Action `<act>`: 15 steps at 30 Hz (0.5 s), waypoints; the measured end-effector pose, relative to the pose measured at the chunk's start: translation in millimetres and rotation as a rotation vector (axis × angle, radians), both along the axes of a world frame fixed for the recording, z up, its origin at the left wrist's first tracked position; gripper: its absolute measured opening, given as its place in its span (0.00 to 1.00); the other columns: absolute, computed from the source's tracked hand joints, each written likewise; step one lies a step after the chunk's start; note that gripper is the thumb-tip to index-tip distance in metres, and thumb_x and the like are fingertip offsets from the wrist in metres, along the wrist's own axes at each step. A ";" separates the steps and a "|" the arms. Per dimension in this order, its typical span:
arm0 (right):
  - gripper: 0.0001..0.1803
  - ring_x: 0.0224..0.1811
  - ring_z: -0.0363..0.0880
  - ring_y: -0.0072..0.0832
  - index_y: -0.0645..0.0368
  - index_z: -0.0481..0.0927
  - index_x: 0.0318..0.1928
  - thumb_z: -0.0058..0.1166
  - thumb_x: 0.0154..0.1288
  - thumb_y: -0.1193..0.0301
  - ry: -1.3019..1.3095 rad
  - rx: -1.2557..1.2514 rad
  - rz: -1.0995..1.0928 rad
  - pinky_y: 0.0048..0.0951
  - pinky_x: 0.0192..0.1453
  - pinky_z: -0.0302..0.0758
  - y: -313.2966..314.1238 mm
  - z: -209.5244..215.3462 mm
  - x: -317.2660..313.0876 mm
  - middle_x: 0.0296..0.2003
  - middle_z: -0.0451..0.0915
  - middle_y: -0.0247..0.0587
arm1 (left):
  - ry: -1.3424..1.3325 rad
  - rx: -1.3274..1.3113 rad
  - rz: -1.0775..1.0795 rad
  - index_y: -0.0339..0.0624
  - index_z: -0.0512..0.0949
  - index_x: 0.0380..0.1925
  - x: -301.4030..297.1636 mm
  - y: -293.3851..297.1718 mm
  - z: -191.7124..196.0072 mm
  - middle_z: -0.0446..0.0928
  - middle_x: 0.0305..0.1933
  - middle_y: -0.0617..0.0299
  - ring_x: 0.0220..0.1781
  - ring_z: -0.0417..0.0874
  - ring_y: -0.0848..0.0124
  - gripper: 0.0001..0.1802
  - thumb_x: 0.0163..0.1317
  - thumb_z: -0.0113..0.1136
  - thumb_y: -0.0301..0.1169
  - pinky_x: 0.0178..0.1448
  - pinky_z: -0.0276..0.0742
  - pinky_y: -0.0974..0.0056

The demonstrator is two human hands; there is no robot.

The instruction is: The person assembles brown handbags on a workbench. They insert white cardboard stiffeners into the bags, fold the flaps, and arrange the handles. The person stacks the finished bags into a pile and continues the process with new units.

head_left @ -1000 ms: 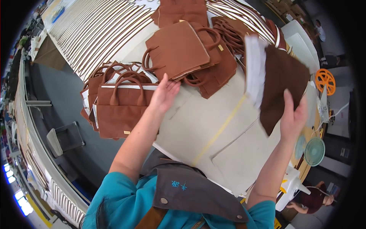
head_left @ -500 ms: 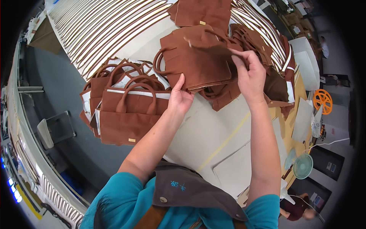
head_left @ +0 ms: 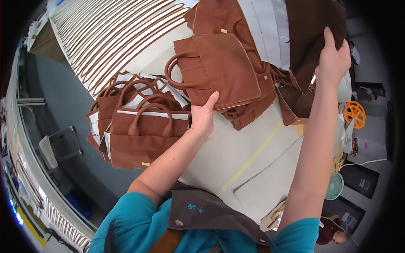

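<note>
Down at the near edge, teal sleeves and a brown apron [head_left: 211,213], both forearms stretching out over the cream table [head_left: 253,160]. Left hand [head_left: 203,116] sits open, fingers flat, under the near edge of the top bag [head_left: 219,69], which lies on a loose heap of brown bags mid-table. Just left of that hand, a neat stack of bags [head_left: 139,130] with handles up, white lining showing. Right hand [head_left: 333,59] is up high, gripping a dark brown fabric piece [head_left: 314,38] by its edge, lifted clear of the heap. Further off, a striped sheet [head_left: 114,38] runs across the far table. Off right, an orange reel [head_left: 355,114] and a small green fan [head_left: 334,185].
</note>
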State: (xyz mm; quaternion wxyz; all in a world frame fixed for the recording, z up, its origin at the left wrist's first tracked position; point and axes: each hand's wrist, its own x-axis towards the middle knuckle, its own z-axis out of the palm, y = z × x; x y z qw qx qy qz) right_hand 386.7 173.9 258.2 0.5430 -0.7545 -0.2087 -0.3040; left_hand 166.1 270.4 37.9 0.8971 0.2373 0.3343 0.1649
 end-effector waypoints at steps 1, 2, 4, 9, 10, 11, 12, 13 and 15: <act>0.18 0.43 0.79 0.22 0.68 0.81 0.48 0.64 0.64 0.67 0.036 0.002 -0.022 0.24 0.50 0.73 -1.6 5.9 6.0 0.43 0.85 0.38 | -0.008 0.007 0.004 0.43 0.65 0.65 2.0 -2.6 4.1 0.71 0.65 0.63 0.64 0.73 0.67 0.35 0.60 0.70 0.32 0.64 0.71 0.60; 0.18 0.43 0.79 0.22 0.67 0.81 0.47 0.64 0.64 0.66 0.010 0.008 -0.016 0.24 0.50 0.74 0.0 8.6 12.0 0.43 0.85 0.38 | 0.015 0.024 -0.016 0.41 0.67 0.64 2.9 -3.3 7.2 0.73 0.63 0.62 0.62 0.74 0.67 0.34 0.60 0.70 0.32 0.63 0.72 0.61; 0.17 0.42 0.80 0.23 0.66 0.82 0.46 0.65 0.64 0.65 -0.046 0.018 -0.007 0.25 0.48 0.74 -0.2 12.9 20.1 0.41 0.85 0.38 | 0.059 0.057 -0.060 0.38 0.69 0.62 5.7 -5.6 11.3 0.75 0.60 0.60 0.60 0.76 0.67 0.31 0.60 0.69 0.31 0.61 0.74 0.62; 0.06 0.42 0.83 0.27 0.60 0.82 0.43 0.57 0.66 0.76 0.092 -0.442 0.421 0.27 0.51 0.76 17.5 -46.6 -65.4 0.42 0.86 0.38 | 0.021 0.201 -0.033 0.32 0.74 0.54 18.3 -1.5 13.6 0.81 0.53 0.56 0.53 0.81 0.68 0.23 0.60 0.66 0.28 0.55 0.77 0.62; 0.09 0.48 0.82 0.31 0.60 0.81 0.44 0.55 0.63 0.80 0.172 -0.616 0.507 0.31 0.56 0.75 6.5 -72.0 -75.3 0.45 0.85 0.39 | 0.046 0.236 -0.053 0.31 0.76 0.51 19.0 0.0 16.9 0.82 0.51 0.55 0.52 0.82 0.69 0.20 0.60 0.65 0.27 0.54 0.77 0.61; 0.12 0.54 0.81 0.36 0.60 0.81 0.45 0.52 0.61 0.83 0.252 -0.795 0.579 0.35 0.61 0.74 -8.5 -93.9 -84.4 0.49 0.84 0.40 | 0.024 0.382 -0.134 0.30 0.78 0.48 20.2 -0.7 17.7 0.83 0.47 0.53 0.49 0.83 0.67 0.17 0.59 0.64 0.26 0.52 0.78 0.61; 0.18 0.60 0.76 0.39 0.59 0.80 0.48 0.50 0.57 0.85 0.225 -0.904 0.637 0.38 0.65 0.71 -19.8 -112.9 -92.1 0.53 0.82 0.41 | 0.003 0.537 -0.207 0.30 0.79 0.45 22.3 1.9 17.7 0.84 0.44 0.51 0.47 0.84 0.65 0.14 0.59 0.62 0.25 0.51 0.78 0.61; 0.23 0.66 0.71 0.42 0.59 0.79 0.50 0.48 0.54 0.87 0.200 -1.012 0.696 0.40 0.69 0.67 -28.1 -127.1 -100.1 0.58 0.79 0.42 | -0.016 0.690 -0.284 0.29 0.80 0.42 23.6 4.9 17.4 0.85 0.41 0.49 0.45 0.85 0.63 0.12 0.59 0.61 0.24 0.49 0.79 0.60; 0.32 0.71 0.65 0.42 0.56 0.75 0.60 0.48 0.51 0.86 0.404 -0.855 0.712 0.42 0.74 0.60 -30.1 -132.5 -113.3 0.64 0.74 0.44 | 0.011 0.945 -0.479 0.29 0.79 0.39 28.1 14.7 34.1 0.83 0.32 0.47 0.40 0.85 0.58 0.10 0.57 0.58 0.23 0.45 0.79 0.58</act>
